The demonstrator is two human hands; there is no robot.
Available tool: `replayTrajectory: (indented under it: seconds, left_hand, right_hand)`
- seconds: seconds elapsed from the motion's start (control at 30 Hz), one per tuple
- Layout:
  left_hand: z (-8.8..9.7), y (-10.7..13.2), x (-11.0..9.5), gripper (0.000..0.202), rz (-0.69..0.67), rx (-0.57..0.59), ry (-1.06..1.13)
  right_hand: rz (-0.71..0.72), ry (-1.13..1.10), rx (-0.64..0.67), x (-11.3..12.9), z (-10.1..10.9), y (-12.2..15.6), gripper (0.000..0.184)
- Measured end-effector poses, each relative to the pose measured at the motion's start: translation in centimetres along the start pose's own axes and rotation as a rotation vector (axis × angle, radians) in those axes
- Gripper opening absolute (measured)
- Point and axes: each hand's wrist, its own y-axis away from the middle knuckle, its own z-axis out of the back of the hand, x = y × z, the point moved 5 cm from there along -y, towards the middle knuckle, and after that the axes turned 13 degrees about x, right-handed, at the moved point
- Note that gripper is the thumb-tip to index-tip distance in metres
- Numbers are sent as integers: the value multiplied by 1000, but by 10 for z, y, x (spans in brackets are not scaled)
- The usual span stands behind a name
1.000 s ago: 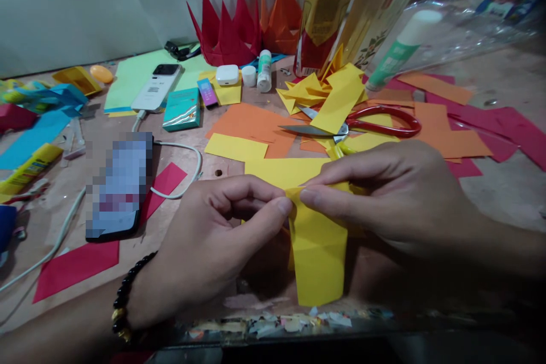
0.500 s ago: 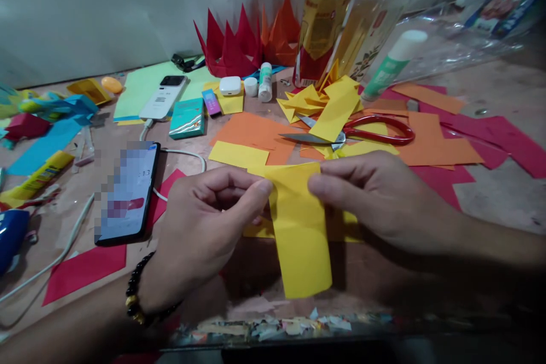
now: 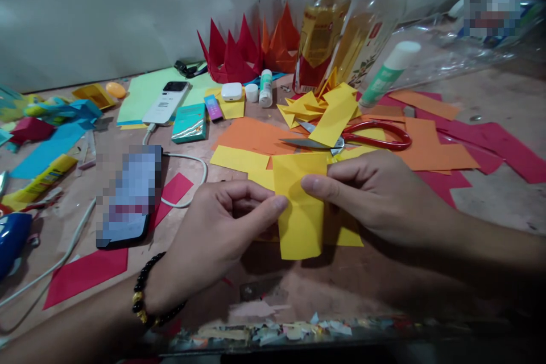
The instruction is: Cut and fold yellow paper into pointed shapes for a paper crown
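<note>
A yellow paper strip [image 3: 299, 213] is held upright a little above the table, between both hands. My left hand [image 3: 213, 239], with a black bead bracelet on the wrist, pinches the strip's left edge with thumb and forefinger. My right hand [image 3: 379, 196] pinches its right edge the same way. Another yellow sheet [image 3: 344, 230] lies flat under my right hand.
Red-handled scissors [image 3: 362, 135] lie among yellow [image 3: 239, 158], orange [image 3: 256, 135] and red [image 3: 87, 276] paper pieces. A phone [image 3: 130, 199] on a white cable lies at the left. Folded red paper crowns [image 3: 239, 51], two bottles [image 3: 324, 34], a glue stick [image 3: 386, 74] and a teal box [image 3: 190, 123] stand behind.
The yellow strip has been unfolded from a pinched fold into a flat rectangle and lifted higher. Both hands moved slightly up and away from me, keeping their pinch.
</note>
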Motion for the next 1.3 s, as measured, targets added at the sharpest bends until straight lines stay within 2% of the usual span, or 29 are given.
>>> replayTrajectory:
  seconds: [0.2, 0.33, 0.5, 0.67, 0.83, 1.0, 1.07, 1.1, 1.13, 1.17, 1.23, 1.27, 1.3]
  left_hand:
    - [6, 1, -7, 19, -48, -128, -35]
    - [10, 1, -6, 17, -35, -138, -73]
    - [13, 1, -7, 20, -71, -161, -91]
    - [12, 0, -4, 21, -67, -151, -26]
    - [16, 0, -1, 25, -72, -181, 13]
    - [19, 0, 2, 24, -95, -219, 26]
    - [19, -1, 4, 24, -87, -217, 70]
    - [18, -2, 4, 24, -85, -211, 112]
    - [18, -3, 5, 23, -85, -203, 165]
    - [17, -4, 5, 23, -83, -189, 222]
    - [15, -6, 5, 23, -68, -148, 327]
    - [13, -7, 6, 23, -44, -128, 363]
    - [12, -8, 7, 24, -16, -108, 390]
  right_hand:
    - [-91, -79, 177, -6, -9, -1, 56]
    - [-115, -75, 182, -7, -8, -2, 55]
    - [-151, -81, 296, -10, -13, -2, 49]
    - [-193, -84, 295, -13, -13, -1, 45]
    - [-244, -215, 373, -11, -20, 3, 39]
    - [-213, -212, 380, -6, -20, 2, 39]
    - [-140, -145, 388, -5, -21, 1, 35]
    - [-73, -73, 356, -4, -19, 0, 26]
    - [18, 24, 271, -3, -15, 0, 17]
    - [130, 142, 142, 0, -9, 2, 22]
    - [373, 397, -152, 8, 2, 12, 57]
    - [477, 507, -250, 12, 5, 19, 65]
    - [549, 605, -300, 15, 5, 25, 63]
